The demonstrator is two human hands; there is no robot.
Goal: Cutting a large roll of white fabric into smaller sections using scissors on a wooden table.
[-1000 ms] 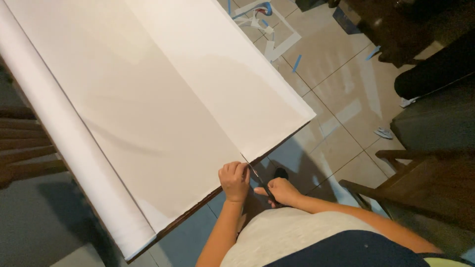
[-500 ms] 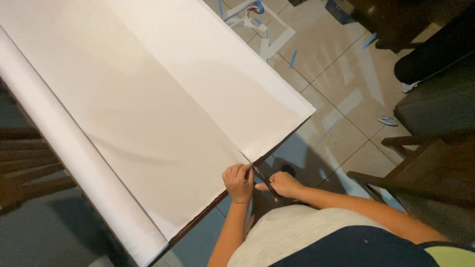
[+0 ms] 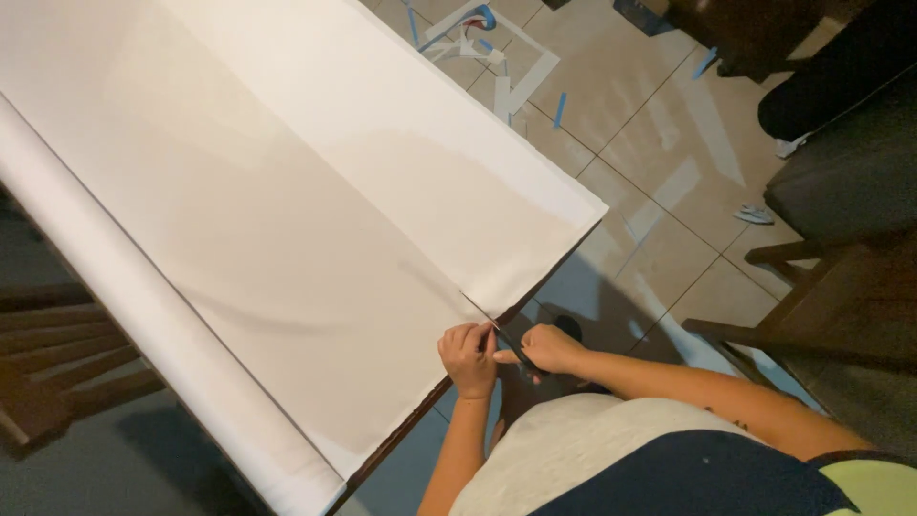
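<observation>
Sheet of fabric (image 3: 287, 191): spread over the table (image 3: 401, 444) before me, its near edge along the table's edge. Roll (image 3: 143, 334): on the table at my left, along the sheet's left side. My left hand (image 3: 468, 358): on the sheet's near edge. My right hand (image 3: 546, 349): just right of it, off the table, scissors (image 3: 511, 352) between the two. Tiled floor (image 3: 650, 143): to my right, below the table, scraps (image 3: 497, 57) lying on it farther off. Chair (image 3: 821, 315): far right.

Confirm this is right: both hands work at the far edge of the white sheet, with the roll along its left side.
Not quite. In the head view, the left hand and right hand are at the near edge of the white sheet, close to the body. The roll does lie along the left side.
</observation>
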